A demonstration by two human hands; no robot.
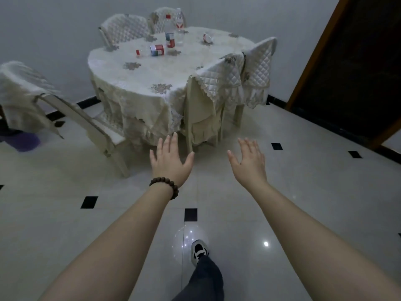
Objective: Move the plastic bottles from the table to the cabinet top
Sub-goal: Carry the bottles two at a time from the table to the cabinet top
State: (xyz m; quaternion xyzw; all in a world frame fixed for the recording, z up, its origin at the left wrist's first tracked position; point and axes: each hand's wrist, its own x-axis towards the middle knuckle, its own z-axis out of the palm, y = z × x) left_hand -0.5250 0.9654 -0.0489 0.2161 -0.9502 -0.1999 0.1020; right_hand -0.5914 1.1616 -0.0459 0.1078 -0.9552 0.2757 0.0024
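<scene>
In the upper middle of the frame: a round table [152, 74] under a pale embroidered cloth, and all the bottles are on it.
Bottles, counted: four that I can make out.
Standing, two: a red-capped bottle [170, 32] with a red and white label, and just right of it a clear bottle [179, 27] with a pale cap.
Lying, two: a labelled bottle [152, 51] on its side, red cap pointing left, near the standing pair; a small crumpled bottle [207, 37] further right, well apart from the others.
Chairs, counted: five with quilted covers; two behind the table, two at its right edge, one [28, 92] tilted at the left of the frame.
Left hand [170, 158]: stretched forward over the floor, fingers straight and spread, holding nothing; a dark bead bracelet [165, 186] on the wrist.
Right hand [249, 160]: likewise flat and spread, nothing in it.
Both hands: short of the table, touching nothing.
Lower middle: one shoe [198, 252] on pale floor tiles [303, 192] with small black insets.
</scene>
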